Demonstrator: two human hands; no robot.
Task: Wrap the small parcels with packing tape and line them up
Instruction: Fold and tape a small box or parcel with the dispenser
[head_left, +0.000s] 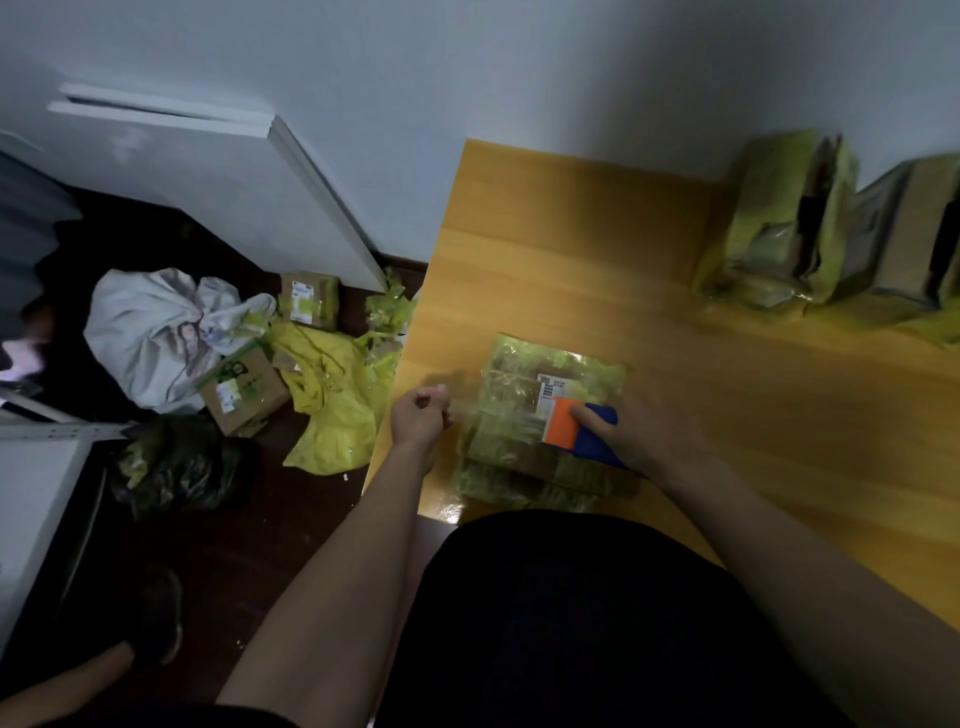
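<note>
A flat parcel (524, 415) wrapped in yellowish clear tape, with a white label, lies on the wooden table (675, 374) near its front left corner. My right hand (639, 436) grips an orange and blue tape dispenser (576, 426) that rests on the parcel's right side. My left hand (418, 415) hovers just left of the parcel with its fingers curled, seemingly pinching a strip of clear tape that stretches toward the parcel; the tape is faint. Two taped parcels (784, 239) (914, 249) stand side by side at the table's far right against the wall.
On the dark floor to the left lie cardboard boxes (244, 389) (309, 301), yellow plastic wrapping (332, 410), a white sack (150, 332) and a dark bag (176, 462). A white wall runs behind the table. My dark-clothed lap fills the bottom of the view.
</note>
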